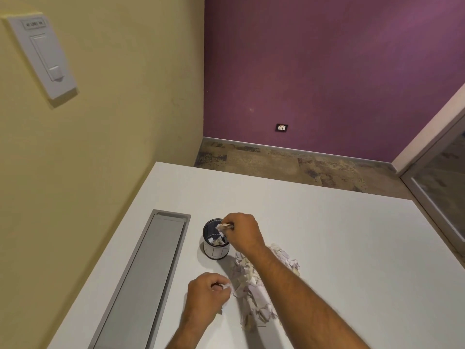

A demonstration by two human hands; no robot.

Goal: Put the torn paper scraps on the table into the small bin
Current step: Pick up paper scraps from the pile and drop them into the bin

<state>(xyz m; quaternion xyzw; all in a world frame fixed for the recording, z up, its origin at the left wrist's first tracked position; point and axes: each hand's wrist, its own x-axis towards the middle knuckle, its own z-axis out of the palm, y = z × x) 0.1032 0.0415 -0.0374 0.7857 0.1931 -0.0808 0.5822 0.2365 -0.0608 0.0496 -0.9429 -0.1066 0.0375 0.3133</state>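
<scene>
I hold my right hand (242, 231) over the mouth of the small bin (216, 239), its grip pinched on a paper scrap (221, 227) just above the rim. My left hand (207, 292) sits nearer to me than the bin, fingers curled and grasping another scrap (226, 285) at the near-left edge of the scrap pile (254, 285).

Handling: the scraps look very light, soft and crumpled — I judge they will compress under any pinch and will neither slip nor break. Take hold at a protruding edge or gather a loose clump; single pieces may flutter, so release low inside the bin.

Location: the pile lies on the white surface (339, 235) just right of the bin and nearer to me; a few scraps already lie inside the bin.

Surroundings: a long grey recessed cover (148, 273) runs left of the bin, well apart from the pile. My right forearm crosses over the pile — it hides part of it. The bin looks light, so a knock could tip it.
</scene>
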